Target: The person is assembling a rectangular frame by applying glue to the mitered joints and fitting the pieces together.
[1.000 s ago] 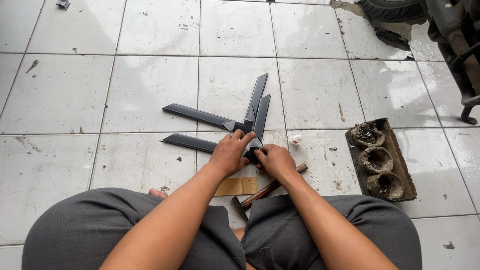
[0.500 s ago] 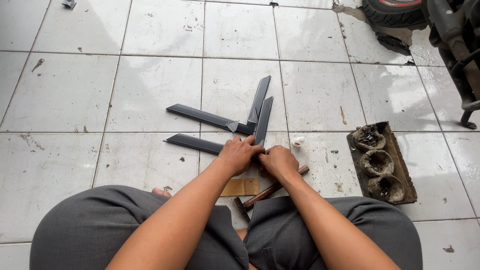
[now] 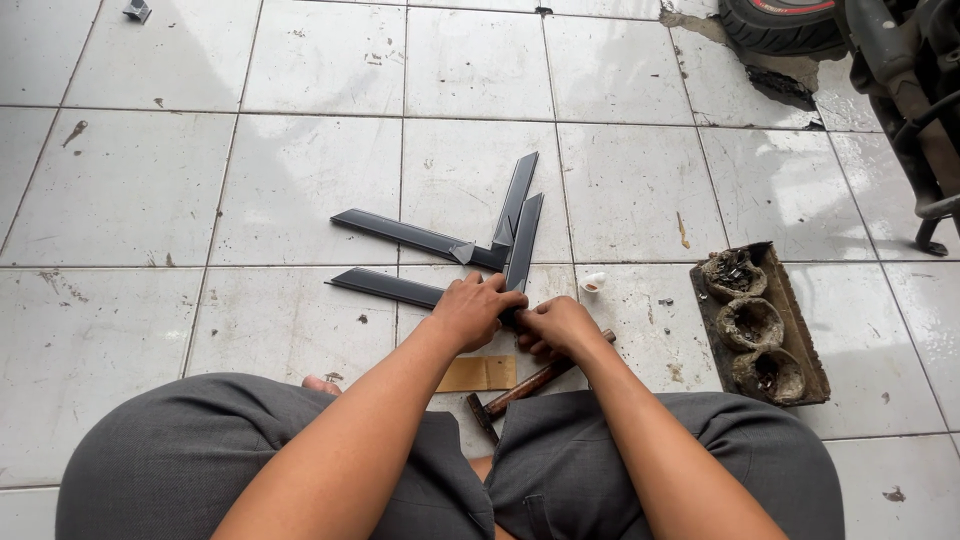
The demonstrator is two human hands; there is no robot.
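Two dark metal angle pieces lie on the white tiled floor: one bent piece [image 3: 430,238] with arms pointing left and up, and a second [image 3: 385,287] below it. My left hand [image 3: 476,310] presses down where the second piece's corner sits. Touching it from the right, my right hand [image 3: 557,327] grips the same joint, which the fingers hide. A wooden-handled hammer [image 3: 520,390] lies under my hands, beside a flat tan wooden block [image 3: 478,374].
A dirty tray [image 3: 790,325] with three round cups of small parts stands at the right. A small white object [image 3: 593,282] lies beside the metal. A tyre [image 3: 775,22] and motorcycle parts [image 3: 915,90] stand at the top right. My grey-trousered knees fill the bottom.
My hands have stayed on the joint of the lower angle piece. The view has shifted slightly; the metal pieces keep their places.
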